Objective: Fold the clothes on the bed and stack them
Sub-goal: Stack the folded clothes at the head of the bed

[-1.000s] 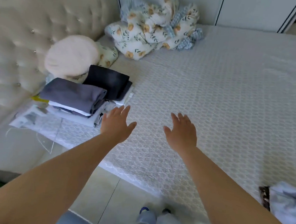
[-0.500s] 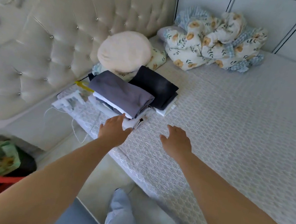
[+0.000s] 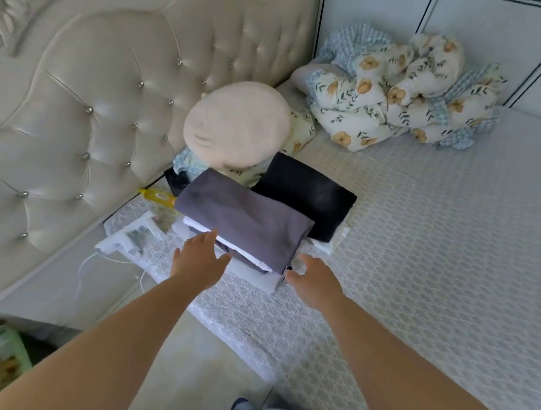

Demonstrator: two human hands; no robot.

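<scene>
The bed [image 3: 420, 247], under a white quilted cover, fills the frame ahead of and to the right of both hands, with the tufted headboard [image 3: 93, 112] off to their left. Far beyond the hands, at the bed's back edge, lies one crumpled floral quilt [image 3: 398, 101]. Nearer, one round cream cushion [image 3: 236, 125] sits just behind the clothes. Two stacks of folded clothes lie side by side near the bed's front edge: the grey-topped stack [image 3: 245, 225], directly before the hands, with white layers showing beneath, and a black-topped stack [image 3: 305, 194] behind and right of it. The grey stack's long axis runs diagonally, from the headboard side toward the right hand. One yellow item [image 3: 156, 194] and some white papers [image 3: 126, 239] lie left of the left hand [image 3: 198, 257], whose straight fingers touch the stack's near edge, holding nothing. The right hand [image 3: 312, 278] is spread open at the stack's right corner, its grip empty.
</scene>
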